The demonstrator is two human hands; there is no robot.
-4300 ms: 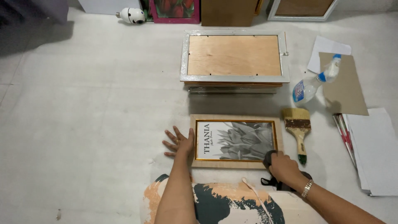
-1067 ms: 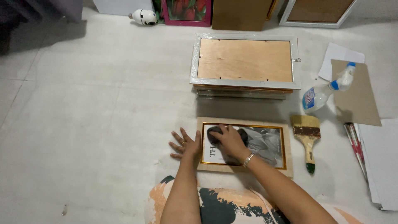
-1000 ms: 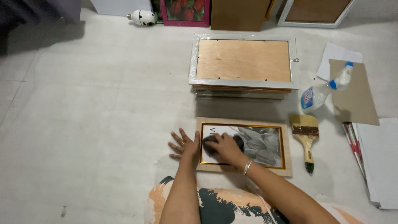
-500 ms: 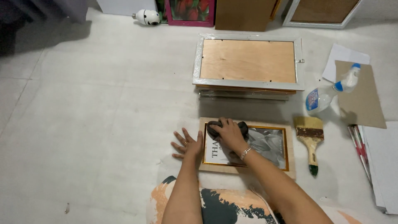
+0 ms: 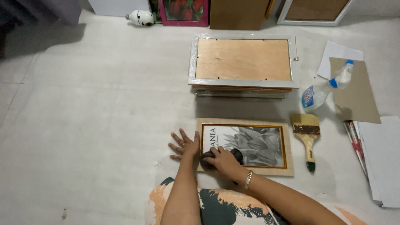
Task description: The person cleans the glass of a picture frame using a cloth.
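Our right hand [image 5: 223, 160] is closed over a dark cloth [image 5: 233, 155], fingers curled round it, pressing it onto the glass at the lower left corner of the picture frame [image 5: 246, 146]. Our left hand [image 5: 185, 146] lies flat with fingers spread on the floor [image 5: 96, 125], palm edge touching the frame's left side; it holds nothing.

The picture frame lies face up on the floor just ahead of our knees, a light wooden border with a thin orange inner line round a grey print of a plant.

Just to its right lies a wide paintbrush [image 5: 306, 137], bristles away from us, dark-tipped handle toward us. Beyond the frame sits a stack of frames [image 5: 243, 64], face down, plywood backing up. Right of the stack a spray bottle [image 5: 325, 89] lies on its side, its head resting on a brown cardboard sheet [image 5: 356, 93]. White papers [image 5: 383, 154] lie at the far right.
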